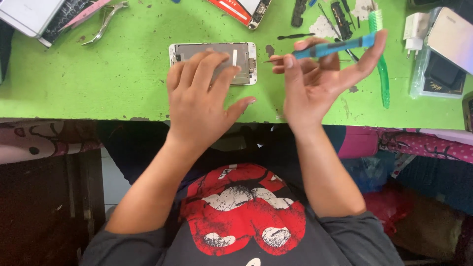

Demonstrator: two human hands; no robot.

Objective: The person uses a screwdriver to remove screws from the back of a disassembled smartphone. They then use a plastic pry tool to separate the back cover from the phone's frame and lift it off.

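Observation:
An opened phone body (pixel 241 53), silver-white with its inner plate showing, lies flat on the green table (pixel 113 74). My left hand (pixel 202 101) rests palm down on it, fingers spread over its left and middle part. To the right, my right hand (pixel 315 83) is raised a little above the table and holds a blue-handled screwdriver (pixel 332 48) between thumb and fingers. The thin metal tip points left toward the phone's right end.
A green toothbrush (pixel 382 64) lies at the right, beside a white charger (pixel 415 25) and a clear box (pixel 438 74). Several small tools and phone parts (pixel 340 17) sit at the back, with pliers (pixel 106 22) and another phone (pixel 29 15) at back left.

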